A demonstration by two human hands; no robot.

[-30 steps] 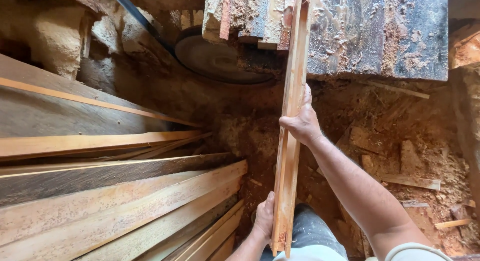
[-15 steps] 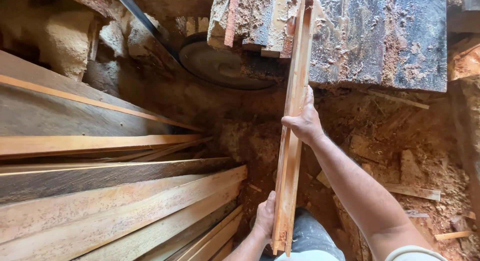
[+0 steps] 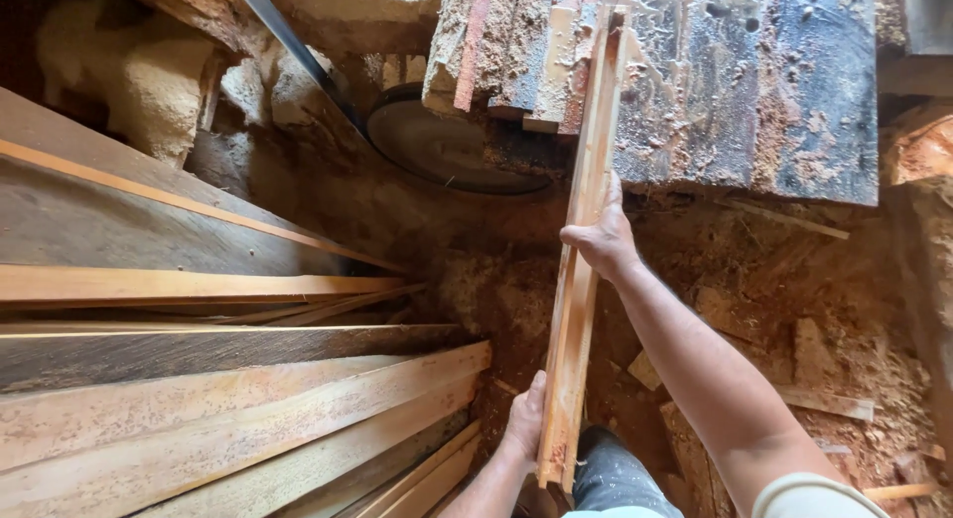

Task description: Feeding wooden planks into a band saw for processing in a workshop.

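Head view: right hand (image 3: 603, 242) and left hand (image 3: 523, 419) grip a wooden strip (image 3: 581, 280)

A stack of planks (image 3: 199, 419) lies to the left. A long strip of wood (image 3: 581, 250) runs up the middle, its far end resting on the worktop (image 3: 754, 91). A round saw blade (image 3: 447, 151) sits under the worktop's left edge. Wood scraps (image 3: 814, 379) lie on the floor (image 3: 496, 290) to the right.

Right hand (image 3: 604, 238) is stretched forward with fingers curled; left hand (image 3: 526, 419) grips low, close in.
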